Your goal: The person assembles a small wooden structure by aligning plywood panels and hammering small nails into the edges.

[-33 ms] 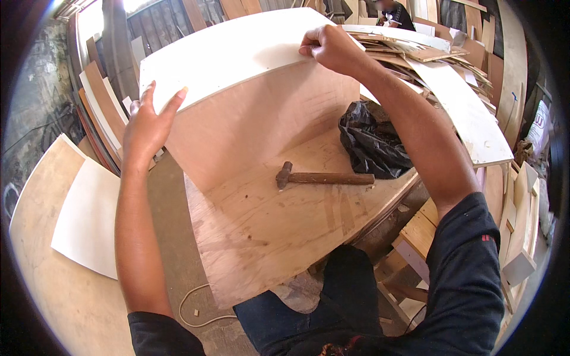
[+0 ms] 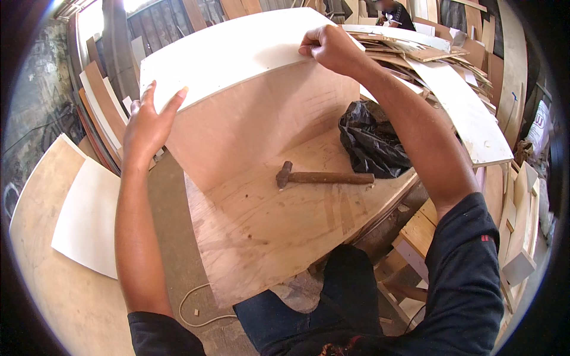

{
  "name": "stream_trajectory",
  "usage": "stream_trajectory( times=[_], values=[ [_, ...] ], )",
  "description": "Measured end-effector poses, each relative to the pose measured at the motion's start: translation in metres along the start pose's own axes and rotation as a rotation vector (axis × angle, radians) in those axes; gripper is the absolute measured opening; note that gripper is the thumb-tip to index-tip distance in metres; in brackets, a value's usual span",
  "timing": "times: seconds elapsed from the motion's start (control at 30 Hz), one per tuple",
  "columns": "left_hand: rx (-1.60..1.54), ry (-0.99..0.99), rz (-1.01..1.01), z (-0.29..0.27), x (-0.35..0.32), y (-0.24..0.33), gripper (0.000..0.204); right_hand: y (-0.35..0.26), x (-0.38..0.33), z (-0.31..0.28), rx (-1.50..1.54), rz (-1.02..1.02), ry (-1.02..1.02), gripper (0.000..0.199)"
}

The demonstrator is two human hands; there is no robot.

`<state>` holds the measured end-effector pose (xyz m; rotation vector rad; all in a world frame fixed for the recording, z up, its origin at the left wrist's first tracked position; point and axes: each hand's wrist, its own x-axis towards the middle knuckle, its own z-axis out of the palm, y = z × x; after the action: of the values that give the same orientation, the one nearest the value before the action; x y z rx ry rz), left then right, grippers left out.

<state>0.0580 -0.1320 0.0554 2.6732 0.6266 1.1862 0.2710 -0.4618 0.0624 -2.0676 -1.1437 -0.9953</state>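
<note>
A long white board (image 2: 237, 47) lies across the top of an upright brown wood panel (image 2: 255, 118). My left hand (image 2: 148, 127) rests at the board's left end, thumb and fingers spread over its edge and corner. Toward the right end, the fingers of my right hand (image 2: 329, 48) are pinched together at the board's surface; anything between them is too small or hidden to make out. Below, on a plywood worktop (image 2: 267, 237), lies a hammer (image 2: 326, 177) with a wooden handle, its head to the left. Beside it, a crumpled black plastic bag (image 2: 371, 145) sits under my right forearm.
Stacked board offcuts (image 2: 409, 53) and a white plank (image 2: 469, 113) fill the right side. Pale panels (image 2: 83, 219) lean at left. A cable (image 2: 184, 302) loops on the floor. A wooden frame (image 2: 522, 225) stands far right. Another person (image 2: 395, 15) is at the back.
</note>
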Motion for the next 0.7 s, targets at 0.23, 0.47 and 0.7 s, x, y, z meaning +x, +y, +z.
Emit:
stream_trajectory(
  times=[0.23, 0.47, 0.7],
  values=[
    [0.297, 0.323, 0.133, -0.005, -0.010, 0.025, 0.082, -0.037, -0.017, 0.002, 0.151, 0.105, 0.134, 0.011],
    [-0.658, -0.092, 0.535, 0.018, -0.025, 0.115, 0.033, -0.086, -0.044, 0.031, 0.662, 0.136, 0.225, 0.028],
    [-0.893, -0.485, 0.257, 0.023, -0.020, 0.139, 0.017, -0.123, -0.058, 0.004, 0.694, 0.610, 0.164, 0.032]
  ],
)
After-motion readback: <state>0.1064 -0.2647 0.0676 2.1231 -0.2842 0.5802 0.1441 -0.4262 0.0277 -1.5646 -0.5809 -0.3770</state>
